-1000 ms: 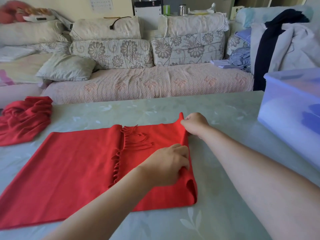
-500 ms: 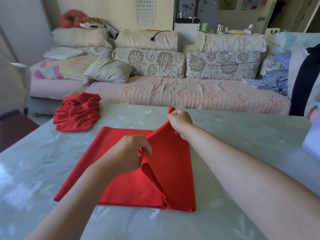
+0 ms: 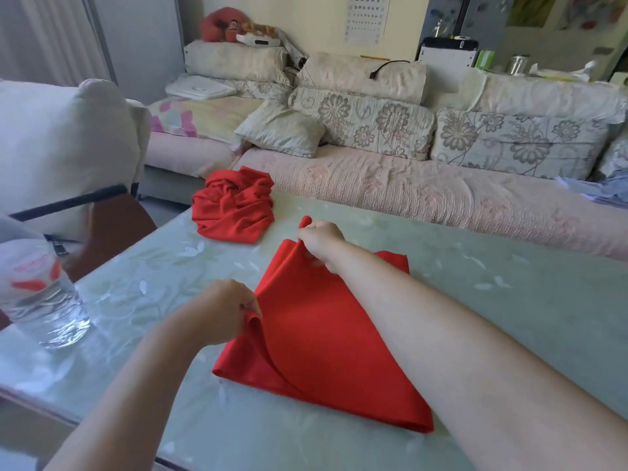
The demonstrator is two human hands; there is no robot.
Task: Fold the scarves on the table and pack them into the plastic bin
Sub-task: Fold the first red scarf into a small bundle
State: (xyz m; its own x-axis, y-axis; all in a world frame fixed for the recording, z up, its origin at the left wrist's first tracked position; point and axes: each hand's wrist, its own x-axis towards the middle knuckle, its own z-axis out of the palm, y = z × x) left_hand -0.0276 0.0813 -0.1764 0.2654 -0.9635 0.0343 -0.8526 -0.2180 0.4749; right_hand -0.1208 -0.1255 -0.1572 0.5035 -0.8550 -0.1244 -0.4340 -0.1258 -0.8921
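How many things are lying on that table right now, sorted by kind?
Red scarves: 2, the part-folded scarf and the crumpled scarf.
Bottles: 1, the clear plastic bottle.
Total on the table: 3.

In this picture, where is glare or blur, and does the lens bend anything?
Head view: glare whitens the table near the bottle; head view: the bottle and chair cover look soft, overexposed; head view: the lens tilts the wall panel edges; the folded scarf is sharp.
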